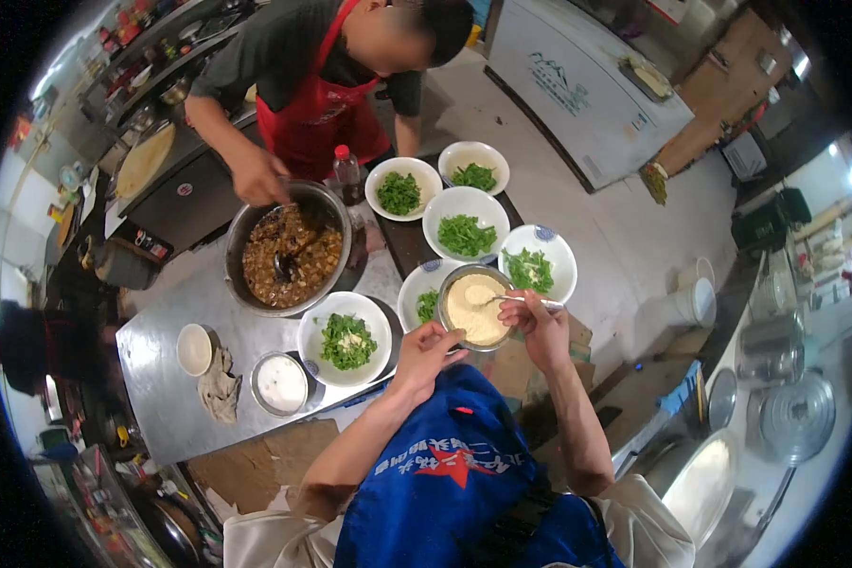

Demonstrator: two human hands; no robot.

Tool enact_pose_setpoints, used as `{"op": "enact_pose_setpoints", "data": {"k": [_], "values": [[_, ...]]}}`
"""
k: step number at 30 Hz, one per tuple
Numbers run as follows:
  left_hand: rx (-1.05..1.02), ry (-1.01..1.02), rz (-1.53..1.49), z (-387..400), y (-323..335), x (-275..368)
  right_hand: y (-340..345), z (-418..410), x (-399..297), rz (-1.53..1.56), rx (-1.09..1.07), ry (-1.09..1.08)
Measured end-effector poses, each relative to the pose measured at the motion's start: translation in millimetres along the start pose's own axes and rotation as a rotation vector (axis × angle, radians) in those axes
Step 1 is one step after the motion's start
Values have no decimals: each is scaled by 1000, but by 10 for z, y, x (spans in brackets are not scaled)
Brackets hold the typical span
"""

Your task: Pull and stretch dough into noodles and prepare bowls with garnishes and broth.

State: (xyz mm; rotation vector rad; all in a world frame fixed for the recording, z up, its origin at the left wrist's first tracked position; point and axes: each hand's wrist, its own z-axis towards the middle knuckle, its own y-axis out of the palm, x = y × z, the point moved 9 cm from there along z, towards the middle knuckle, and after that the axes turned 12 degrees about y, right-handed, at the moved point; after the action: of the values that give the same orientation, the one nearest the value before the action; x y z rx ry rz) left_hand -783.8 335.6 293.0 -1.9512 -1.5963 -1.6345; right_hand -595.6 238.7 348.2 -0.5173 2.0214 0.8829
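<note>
My left hand (426, 355) grips the near rim of a round metal bowl (477, 346) filled with pale yellow powder (468, 316). A metal spoon (525, 300) is in my right hand (543, 328), its scoop heaped with powder just over the bowl. Partly hidden beneath the metal bowl is a white bowl (415, 295) with chopped greens. To the right, a bowl with a blue rim mark (564, 266) has greens with pale powder on top. Another white bowl of greens (346, 341), also dusted with powder, sits left of my hands. Further white bowls of greens (466, 226) stand beyond.
Across the table, a person in a red apron (319, 121) reaches over a large pot of chunky brown stew (291, 255) holding a black ladle. A red-capped bottle (346, 174) stands beside it. On the metal table (163, 405) are a bowl of white contents (279, 383), a rag (220, 390) and a small bowl (195, 350).
</note>
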Motion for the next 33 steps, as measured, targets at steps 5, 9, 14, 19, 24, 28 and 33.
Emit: {"op": "enact_pose_setpoints", "data": {"k": [5, 9, 14, 19, 24, 28, 33], "values": [[38, 81, 29, 163, 54, 17, 50, 485, -219, 106, -3, 113], [160, 48, -23, 148, 0, -62, -1, 764, -654, -300, -6, -130], [221, 218, 74, 159, 253, 118, 280, 859, -419, -567, -306, 10], [254, 347, 110, 360, 440, 127, 365, 983, -361, -448, -452, 178], [305, 274, -104, 493, 549, 69, 110, 1177, -559, -228, -387, 133], [304, 220, -152, 557, 514, 29, 122, 1274, -610, -179, -400, 139], [303, 219, -150, 578, 473, 118, 322, 1464, -598, -71, -369, 221]]}}
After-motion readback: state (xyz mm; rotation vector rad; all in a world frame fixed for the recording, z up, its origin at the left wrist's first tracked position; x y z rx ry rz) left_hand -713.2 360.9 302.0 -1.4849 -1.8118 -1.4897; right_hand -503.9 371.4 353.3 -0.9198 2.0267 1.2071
